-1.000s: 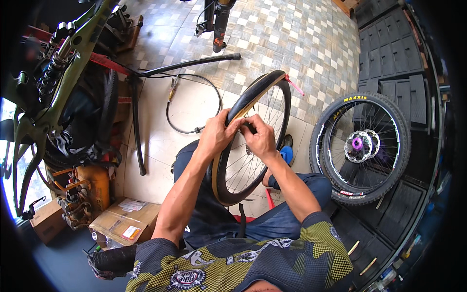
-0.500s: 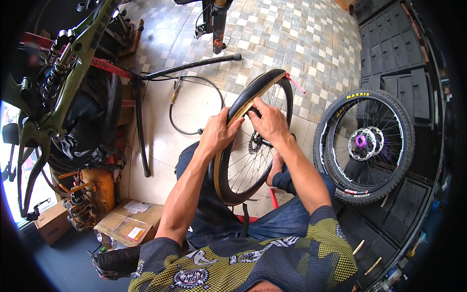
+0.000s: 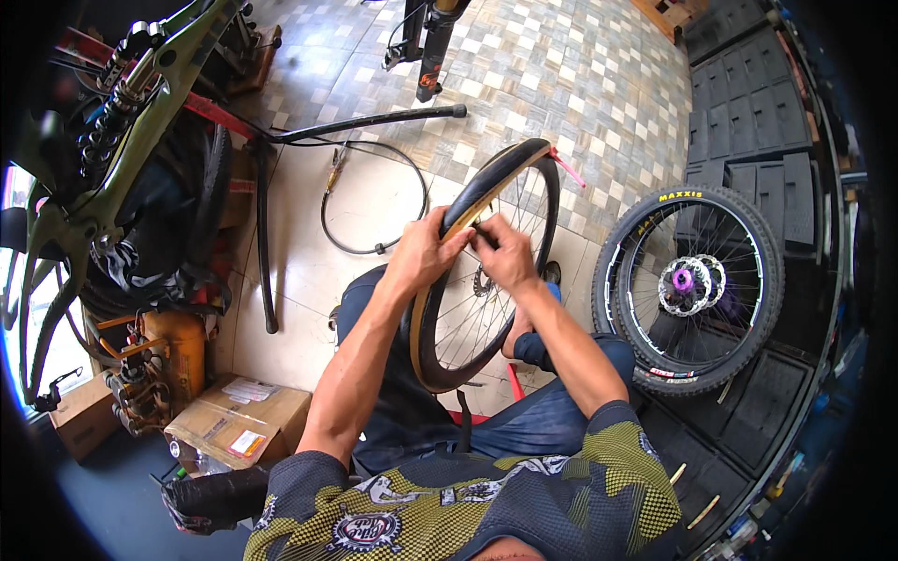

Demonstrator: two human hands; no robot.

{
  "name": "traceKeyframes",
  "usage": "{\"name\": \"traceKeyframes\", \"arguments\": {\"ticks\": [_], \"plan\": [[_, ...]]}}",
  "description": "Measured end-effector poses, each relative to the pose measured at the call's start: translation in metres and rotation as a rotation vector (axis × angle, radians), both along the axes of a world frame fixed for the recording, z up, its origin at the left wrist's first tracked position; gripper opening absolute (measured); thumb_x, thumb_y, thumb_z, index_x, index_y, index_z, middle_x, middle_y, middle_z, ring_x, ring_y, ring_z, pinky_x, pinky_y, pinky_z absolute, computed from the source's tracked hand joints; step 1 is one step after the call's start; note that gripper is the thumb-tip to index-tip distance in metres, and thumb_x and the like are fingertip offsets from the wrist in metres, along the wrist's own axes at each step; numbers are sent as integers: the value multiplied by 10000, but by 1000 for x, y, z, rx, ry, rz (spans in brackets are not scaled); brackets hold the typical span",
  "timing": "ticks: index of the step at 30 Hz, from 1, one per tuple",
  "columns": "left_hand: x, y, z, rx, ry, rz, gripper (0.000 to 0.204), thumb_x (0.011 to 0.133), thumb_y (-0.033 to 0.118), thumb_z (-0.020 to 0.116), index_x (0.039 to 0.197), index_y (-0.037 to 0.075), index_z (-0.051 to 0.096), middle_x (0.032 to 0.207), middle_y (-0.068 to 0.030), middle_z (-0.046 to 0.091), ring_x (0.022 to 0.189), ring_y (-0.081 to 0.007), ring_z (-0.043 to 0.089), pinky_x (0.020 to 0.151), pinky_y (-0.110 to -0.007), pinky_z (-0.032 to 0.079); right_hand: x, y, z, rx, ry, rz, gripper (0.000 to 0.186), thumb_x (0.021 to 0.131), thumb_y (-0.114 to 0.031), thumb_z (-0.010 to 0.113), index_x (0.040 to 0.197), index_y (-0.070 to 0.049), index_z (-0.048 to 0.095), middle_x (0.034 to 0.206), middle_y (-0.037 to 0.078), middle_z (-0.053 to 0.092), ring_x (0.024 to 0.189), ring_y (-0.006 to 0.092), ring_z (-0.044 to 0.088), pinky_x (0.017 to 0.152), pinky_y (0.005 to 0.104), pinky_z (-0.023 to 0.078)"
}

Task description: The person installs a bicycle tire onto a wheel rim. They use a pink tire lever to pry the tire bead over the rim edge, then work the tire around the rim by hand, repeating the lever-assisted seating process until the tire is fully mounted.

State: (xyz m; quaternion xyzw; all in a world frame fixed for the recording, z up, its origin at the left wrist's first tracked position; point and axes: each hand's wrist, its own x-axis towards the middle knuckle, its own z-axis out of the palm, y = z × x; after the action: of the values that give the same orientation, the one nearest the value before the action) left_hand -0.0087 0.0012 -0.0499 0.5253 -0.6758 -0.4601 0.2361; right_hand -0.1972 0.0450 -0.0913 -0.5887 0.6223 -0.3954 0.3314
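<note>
Left hand: we are gripping the tan-sidewall tyre (image 3: 470,193) with the left hand (image 3: 423,252), thumb lying along the sidewall, fingers wrapping the tread.
Right hand: we are seeing the right hand (image 3: 506,254) curling its fingers at the tyre's inner edge, just beside the left thumb; motion blur, so we cannot tell what it is pinching, if anything.
Wheel: the spoked bicycle wheel (image 3: 482,282) is standing tilted between the knees, tyre running round it.
Technique (judged): we are doing best by working short stretches, pressing with thumbs and heels of the palms, the left grip stopping the tyre edge from slipping.
Watch (judged): we are risking pinched fingertips, or twisting the wheel, if pushing unevenly.
Pink lever: what is looking like a pink tyre lever (image 3: 568,168) is sticking out at the wheel's top right, apart from both hands.
Hose: a black air hose (image 3: 426,184) is looping on the floor, left of the wheel.
Spare wheels: knobby-tyred mountain-bike wheels (image 3: 770,280) are resting at far right.
</note>
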Motion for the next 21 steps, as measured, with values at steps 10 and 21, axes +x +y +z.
{"name": "traceKeyframes", "arguments": {"ticks": [10, 21], "plan": [[-5, -2, 9, 67, -2, -11, 386, 1007, 287, 756, 1209, -37, 698, 793, -229, 736, 737, -347, 766, 673, -418, 570, -17, -19, 77, 155, 473, 246, 228, 963, -245, 756, 1092, -94, 642, 882, 202, 743, 867, 437, 735, 733, 532, 564], [-10, -3, -9, 267, 220, -6, 379, 1100, 343, 629, 1090, -27, 711, 771, -70, 711, 680, -119, 611, 641, -341, 530, 0, -80, 164, 308, 973, 625, 228, 932, -234, 738, 919, -16, 804, 919, 241, 784, 896, 399, 789, 758, 487, 627]]}}
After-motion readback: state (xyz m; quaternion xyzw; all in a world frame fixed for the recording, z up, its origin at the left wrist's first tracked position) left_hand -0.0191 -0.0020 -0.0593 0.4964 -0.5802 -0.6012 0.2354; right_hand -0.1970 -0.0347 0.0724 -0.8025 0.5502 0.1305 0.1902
